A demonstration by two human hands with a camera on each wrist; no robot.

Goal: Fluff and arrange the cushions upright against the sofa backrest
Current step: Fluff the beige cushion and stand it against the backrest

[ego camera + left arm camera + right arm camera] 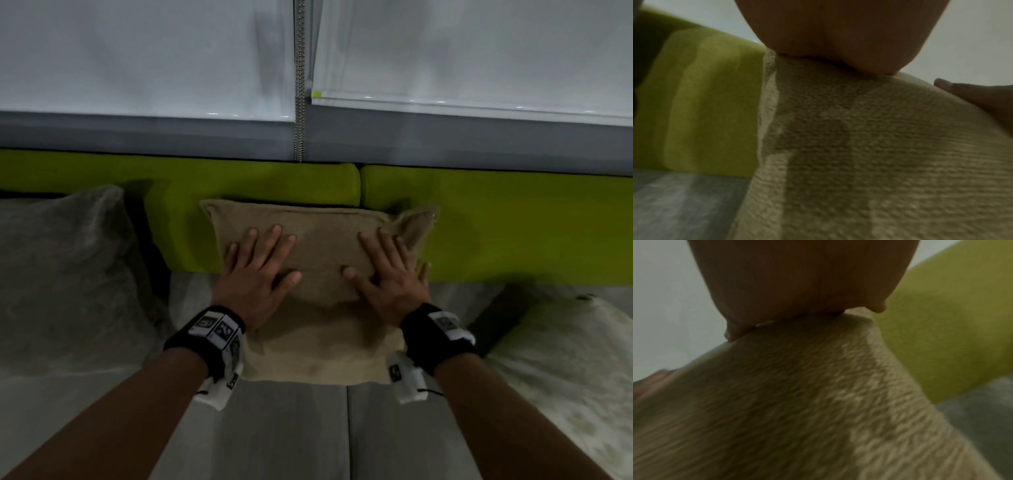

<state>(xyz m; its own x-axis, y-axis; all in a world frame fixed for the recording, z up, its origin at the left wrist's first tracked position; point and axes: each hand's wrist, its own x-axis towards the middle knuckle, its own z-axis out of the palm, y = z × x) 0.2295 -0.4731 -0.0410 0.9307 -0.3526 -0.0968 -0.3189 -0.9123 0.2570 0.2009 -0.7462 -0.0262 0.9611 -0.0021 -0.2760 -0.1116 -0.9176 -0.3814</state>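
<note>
- One tan cushion propped on backrest, pressed by flat-fingered left hand and right hand, gripping nothing.
- Two grey cushions at seat ends, apparently unplaced.

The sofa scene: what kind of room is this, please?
Probably a living room or lounge: a sofa with a green backrest, loose cushions such as the tan cushion, and white roller blinds behind.

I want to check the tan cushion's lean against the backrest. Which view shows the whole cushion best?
The head view: the tan cushion shows whole against the green backrest, both hands flat on it. Both wrist views show only close, blurred fabric beneath a palm.
</note>
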